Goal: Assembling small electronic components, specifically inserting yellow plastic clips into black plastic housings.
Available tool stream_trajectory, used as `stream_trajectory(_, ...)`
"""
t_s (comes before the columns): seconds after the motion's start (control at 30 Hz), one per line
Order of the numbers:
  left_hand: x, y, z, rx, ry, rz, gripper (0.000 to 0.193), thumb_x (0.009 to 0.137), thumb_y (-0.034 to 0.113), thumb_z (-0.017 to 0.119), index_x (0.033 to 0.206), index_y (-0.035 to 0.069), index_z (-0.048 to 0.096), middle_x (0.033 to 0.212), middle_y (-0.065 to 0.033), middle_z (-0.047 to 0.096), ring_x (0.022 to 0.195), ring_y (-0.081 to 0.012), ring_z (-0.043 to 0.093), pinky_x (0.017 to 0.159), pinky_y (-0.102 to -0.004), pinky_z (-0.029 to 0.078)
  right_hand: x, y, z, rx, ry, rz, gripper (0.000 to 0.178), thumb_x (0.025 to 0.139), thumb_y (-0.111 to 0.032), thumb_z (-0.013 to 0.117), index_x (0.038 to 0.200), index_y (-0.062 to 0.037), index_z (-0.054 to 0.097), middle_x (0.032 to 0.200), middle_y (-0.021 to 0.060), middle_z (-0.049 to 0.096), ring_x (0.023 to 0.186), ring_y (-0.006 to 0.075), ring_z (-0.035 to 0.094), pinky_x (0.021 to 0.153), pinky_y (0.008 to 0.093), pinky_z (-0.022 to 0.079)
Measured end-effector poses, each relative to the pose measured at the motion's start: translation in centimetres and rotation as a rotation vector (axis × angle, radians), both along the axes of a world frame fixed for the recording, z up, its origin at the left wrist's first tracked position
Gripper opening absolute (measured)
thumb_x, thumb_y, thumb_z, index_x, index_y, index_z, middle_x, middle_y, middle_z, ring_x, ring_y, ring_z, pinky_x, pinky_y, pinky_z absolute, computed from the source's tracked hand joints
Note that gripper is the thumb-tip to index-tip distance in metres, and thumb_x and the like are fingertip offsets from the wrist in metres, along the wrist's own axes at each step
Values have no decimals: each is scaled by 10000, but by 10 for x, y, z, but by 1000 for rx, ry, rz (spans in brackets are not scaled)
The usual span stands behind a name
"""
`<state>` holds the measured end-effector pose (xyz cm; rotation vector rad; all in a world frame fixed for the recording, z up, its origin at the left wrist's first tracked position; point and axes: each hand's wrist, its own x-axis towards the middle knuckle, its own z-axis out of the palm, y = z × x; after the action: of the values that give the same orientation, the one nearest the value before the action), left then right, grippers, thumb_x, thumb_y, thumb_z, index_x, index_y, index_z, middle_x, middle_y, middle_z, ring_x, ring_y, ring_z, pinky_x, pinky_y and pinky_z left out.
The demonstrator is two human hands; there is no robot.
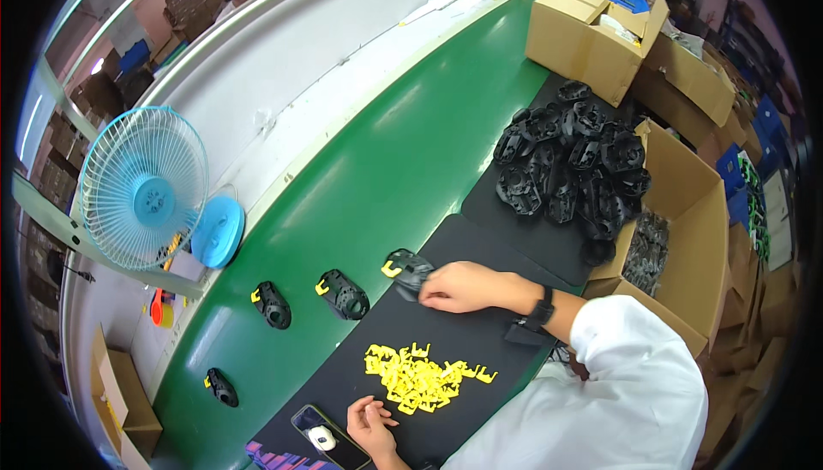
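We look down on a long green conveyor belt [386, 179] with a black mat [480, 333] along its near edge. Our right hand [459, 287], a dark watch on its wrist, rests at the mat's far edge with fingers curled onto a black plastic housing [406, 268] that has a yellow clip at one end; we cannot tell how firmly it is gripped. Our left hand [370, 423] hovers loosely open, palm up and empty, just beside a pile of yellow plastic clips [418, 376] on the mat. A phone [327, 437] lies on the mat next to that hand.

Three more black housings with yellow clips lie apart on the belt to the left: one [344, 293] near the right hand, another [272, 304] beside it, and a third [222, 387] farther down.

To the right, a heap of black plastic housings [574, 170] without clips sits on a second black mat. Beside it, an open cardboard box [699, 213] holds a layer of dark grey parts [647, 251] at its bottom. Behind the heap, another open cardboard box [583, 41] holds something in clear plastic wrap; its contents are too unclear to name.

A light blue desk fan [143, 187] stands on the far left.
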<state>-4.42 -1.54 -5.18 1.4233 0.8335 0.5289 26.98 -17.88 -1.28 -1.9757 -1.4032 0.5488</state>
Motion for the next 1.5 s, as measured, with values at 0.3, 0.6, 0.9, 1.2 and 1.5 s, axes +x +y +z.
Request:
stream_trajectory(0.3,-15,-6,-16,-39,14,-33,205,969,98,538,1123,-30,581,917,-131,632,701,-147,605,575,-244,523,39,-34,24,174,-435,-436,229,750,-127,695,975,-83,698,1031,84,668,1016,291,615,878,401,502)
stream_trajectory(0.6,5,-13,6,-38,-19,-71,168,971,114,551,1041,-35,588,833,-91,626,603,-89,562,439,-196,458,65,-125,17,-156,-753,-731,396,722,-111,764,1101,-83,650,945,76,697,964,246,633,1032,436,377)
stream_trajectory(0.9,-8,-14,20,-152,-277,-265,464,949,363,609,1163,-47,563,999,-145,648,830,-180,639,703,-297,541,-37,-46,76,224,43,-313,165,797,-59,624,927,-83,723,783,86,693,688,222,655,640,325,511)
stream_trajectory(1.2,29,-40,7,-362,-210,-1216,745,914,488,621,1399,-31,398,1254,-156,531,1180,-233,507,1022,-343,391,-115,-4,50,369,187,262,150,826,-90,645,963,-78,706,813,67,692,729,254,660,709,358,525)
stream_trajectory(1.5,8,-41,22,-639,-286,-994,682,853,322,717,1365,-14,417,1176,-139,584,1117,-227,559,998,-360,409,-87,8,6,40,-277,12,191,831,-162,680,1005,-84,688,938,47,658,859,246,652,766,359,527)
